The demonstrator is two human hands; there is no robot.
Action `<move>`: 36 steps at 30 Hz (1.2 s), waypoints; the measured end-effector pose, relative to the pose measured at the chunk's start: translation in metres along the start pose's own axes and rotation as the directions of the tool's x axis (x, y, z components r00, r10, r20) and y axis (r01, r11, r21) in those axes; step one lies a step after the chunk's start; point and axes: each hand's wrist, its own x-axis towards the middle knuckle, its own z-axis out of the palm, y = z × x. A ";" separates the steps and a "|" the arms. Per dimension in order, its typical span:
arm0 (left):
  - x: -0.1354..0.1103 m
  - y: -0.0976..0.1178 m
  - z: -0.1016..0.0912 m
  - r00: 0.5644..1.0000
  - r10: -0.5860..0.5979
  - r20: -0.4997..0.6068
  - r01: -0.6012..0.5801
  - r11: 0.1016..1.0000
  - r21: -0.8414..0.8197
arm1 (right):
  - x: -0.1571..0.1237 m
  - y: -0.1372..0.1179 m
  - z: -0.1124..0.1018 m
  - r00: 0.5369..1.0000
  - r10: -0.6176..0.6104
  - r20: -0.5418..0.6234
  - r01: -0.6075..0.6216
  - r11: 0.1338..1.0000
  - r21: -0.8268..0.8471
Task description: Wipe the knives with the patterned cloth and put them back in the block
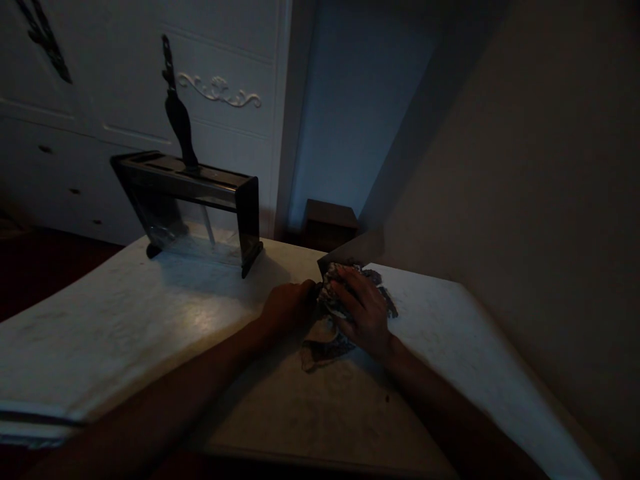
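Note:
My left hand (287,307) is closed around the dark handle of a cleaver-like knife (354,248). Its broad blade reaches away to the right, low over the table. Against the blade, my right hand (364,305) presses a crumpled patterned cloth (320,353), fingers bent over it. The cloth hides part of the blade, and one end hangs toward me. To the left stands a black knife block (247,217) with clear sides. A dark-handled tool (179,123) stands upright in its top, with a thin shaft visible inside.
The pale, marble-patterned table (150,320) runs beneath both arms. A plain wall (525,167) borders it on the right. Behind are a white cabinet (225,53) and a brown box (330,215). A small dark speck (387,399) lies near my right forearm. The light is dim.

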 end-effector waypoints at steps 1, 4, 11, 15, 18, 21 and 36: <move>0.000 0.001 0.000 1.000 0.008 0.001 -0.008 1.000 0.021 | 0.001 0.000 0.000 1.000 0.002 0.009 -0.002 1.000 -0.018; -0.002 0.004 0.000 1.000 0.021 0.018 -0.022 0.997 0.073 | 0.003 -0.002 0.002 1.000 0.008 0.030 -0.006 0.998 -0.062; -0.005 0.007 0.001 1.000 0.023 0.018 -0.025 0.991 0.128 | 0.012 -0.005 0.004 0.991 0.087 0.097 -0.068 0.980 -0.185; -0.005 0.007 0.000 0.999 0.044 0.017 -0.045 0.989 0.141 | 0.015 0.006 0.001 0.976 0.187 0.111 -0.155 0.956 -0.250; -0.004 0.008 -0.002 0.999 0.038 0.033 -0.042 0.990 0.132 | 0.013 0.022 -0.001 0.956 0.277 0.098 -0.239 0.927 -0.290; -0.003 0.007 -0.003 0.999 0.045 0.031 -0.048 0.993 0.106 | 0.008 0.040 -0.003 0.945 0.325 0.049 -0.297 0.908 -0.295; 0.007 -0.009 -0.003 0.998 -0.046 -0.053 0.025 0.938 -0.344 | -0.027 0.098 0.000 0.876 0.481 0.031 -0.470 0.867 -0.167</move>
